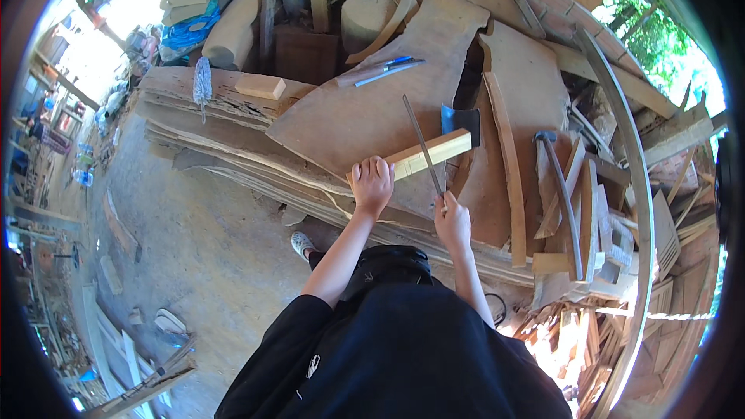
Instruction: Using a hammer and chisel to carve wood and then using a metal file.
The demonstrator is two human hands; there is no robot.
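head-worn fisheye, looking steeply down, close overhead

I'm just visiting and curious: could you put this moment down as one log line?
left hand: grips wooden block | right hand: holds metal file across block | block rests on wood slab | axe head behind block

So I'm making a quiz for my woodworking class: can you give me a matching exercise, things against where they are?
Things:
1. left hand
2. right hand
3. hatchet head
4. blue pen

Places:
A. lying on the big slab, far side
B. gripping the pale wood block
C. just behind the block's far end
D. holding the long metal file

Pairs: 1-B, 2-D, 3-C, 4-A
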